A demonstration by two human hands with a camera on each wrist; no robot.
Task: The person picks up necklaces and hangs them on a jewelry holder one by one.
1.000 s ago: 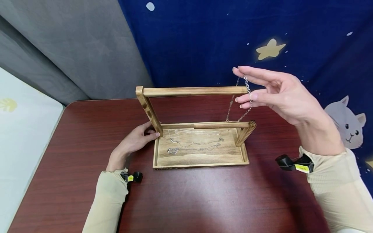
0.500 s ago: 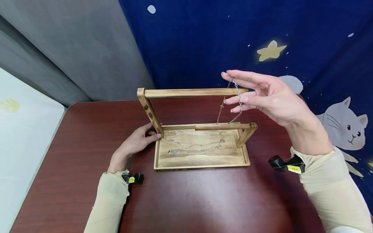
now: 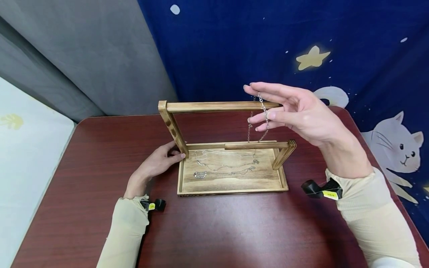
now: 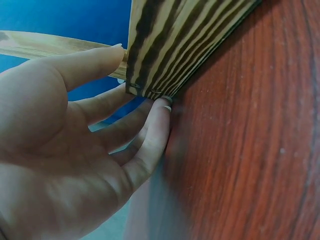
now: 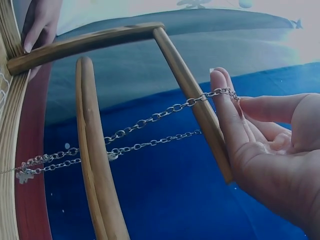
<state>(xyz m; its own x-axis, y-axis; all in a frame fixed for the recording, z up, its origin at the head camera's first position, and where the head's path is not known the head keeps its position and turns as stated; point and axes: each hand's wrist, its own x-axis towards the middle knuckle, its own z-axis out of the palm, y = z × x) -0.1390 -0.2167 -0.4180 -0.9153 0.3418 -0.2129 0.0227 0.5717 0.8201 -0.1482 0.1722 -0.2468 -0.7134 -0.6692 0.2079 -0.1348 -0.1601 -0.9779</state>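
Observation:
In the head view, my right hand [image 3: 301, 111] pinches a silver chain necklace [image 3: 263, 108] between thumb and fingers, just above the upper bar [image 3: 214, 107] of a wooden jewelry stand. The necklace's two strands hang on either side of that bar, seen in the right wrist view as a silver chain [image 5: 172, 109] near the bar's free end [image 5: 225, 172]. Its lower part passes behind the short lower bar [image 3: 256, 146]. My left hand [image 3: 157, 162] grips the stand's rear left corner, thumb in front and fingers beneath the striped wooden edge [image 4: 172, 50].
Several thin necklaces [image 3: 228, 173] lie stretched across the stand's shallow tray [image 3: 231, 192]. The stand rests on a dark red wooden table [image 3: 214, 230]. Behind it hang a grey curtain [image 3: 100, 56] and a blue starry curtain [image 3: 228, 44].
My right hand has moved left along the upper bar, carrying the necklace with it. My left hand keeps its place at the stand's corner.

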